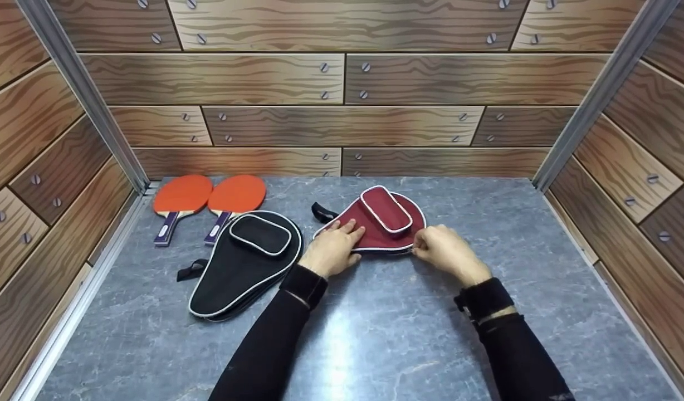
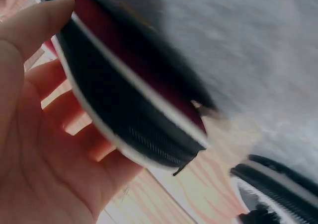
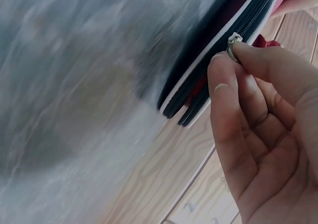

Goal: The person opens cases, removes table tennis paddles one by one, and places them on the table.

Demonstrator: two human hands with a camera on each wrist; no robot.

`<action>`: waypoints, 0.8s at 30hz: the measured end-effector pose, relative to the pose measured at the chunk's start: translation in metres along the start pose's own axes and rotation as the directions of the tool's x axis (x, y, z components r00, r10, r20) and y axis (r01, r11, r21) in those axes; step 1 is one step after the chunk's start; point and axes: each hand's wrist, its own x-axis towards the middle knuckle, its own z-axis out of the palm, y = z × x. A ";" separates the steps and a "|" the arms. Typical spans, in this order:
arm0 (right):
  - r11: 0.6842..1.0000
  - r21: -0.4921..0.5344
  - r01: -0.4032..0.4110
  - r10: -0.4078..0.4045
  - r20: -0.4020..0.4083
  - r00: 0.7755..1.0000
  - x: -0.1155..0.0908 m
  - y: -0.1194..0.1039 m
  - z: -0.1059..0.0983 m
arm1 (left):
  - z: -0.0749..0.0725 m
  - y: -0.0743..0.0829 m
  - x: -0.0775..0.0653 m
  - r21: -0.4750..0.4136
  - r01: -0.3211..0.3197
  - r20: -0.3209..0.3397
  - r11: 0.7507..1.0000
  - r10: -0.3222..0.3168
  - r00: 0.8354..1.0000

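A red table tennis paddle case with white piping and a raised front pocket lies at the centre of the table. My left hand rests on its left part, fingers spread over the top and thumb by the near edge. At the case's right end, my right hand pinches a metal zipper pull between thumb and forefinger. The zipper is parted on one side of the pull, with a bit of red showing in the gap. In the left wrist view the case's dark zippered side faces the camera.
A black paddle case with a wrist loop lies left of the red one. Behind it are two orange-faced paddles with purple handles, the right one partly overlapped by the black case. Wood-patterned walls enclose the grey table.
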 end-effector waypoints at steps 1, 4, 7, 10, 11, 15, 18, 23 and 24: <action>1.000 0.008 -0.013 0.013 0.001 1.000 0.000 0.003 -0.001 | 0.004 0.000 0.002 0.009 -0.019 0.008 1.000 0.019 1.000; 0.998 0.030 -0.050 0.050 0.004 0.999 -0.002 0.013 -0.003 | 0.008 0.002 0.002 -0.027 -0.075 0.000 0.997 0.075 0.997; 0.996 0.035 -0.080 0.080 -0.006 0.997 -0.003 0.022 -0.006 | -0.029 0.024 -0.009 -0.103 -0.073 0.077 0.992 0.082 0.994; 0.995 0.024 -0.098 0.099 -0.026 0.995 -0.004 0.030 -0.008 | -0.075 0.050 -0.026 -0.112 -0.080 0.145 0.990 0.096 0.985; 0.994 0.021 -0.106 0.107 -0.034 0.994 -0.005 0.032 -0.009 | -0.093 0.060 -0.032 -0.129 -0.077 0.177 0.989 0.100 0.979; 0.990 0.015 -0.138 0.138 -0.059 0.989 -0.006 0.039 -0.009 | -0.111 0.080 -0.041 -0.139 -0.135 0.221 0.981 0.164 0.961; 0.988 0.014 -0.153 0.154 -0.076 0.985 -0.007 0.042 -0.009 | -0.112 0.091 -0.043 -0.160 -0.184 0.236 0.970 0.219 0.947; 0.986 0.011 -0.166 0.167 -0.092 0.982 -0.007 0.043 -0.008 | -0.111 0.110 -0.046 -0.161 -0.245 0.238 0.956 0.279 0.930; 0.986 0.012 -0.165 0.166 -0.095 0.982 -0.007 0.044 -0.008 | -0.111 0.113 -0.046 -0.156 -0.259 0.241 0.953 0.291 0.926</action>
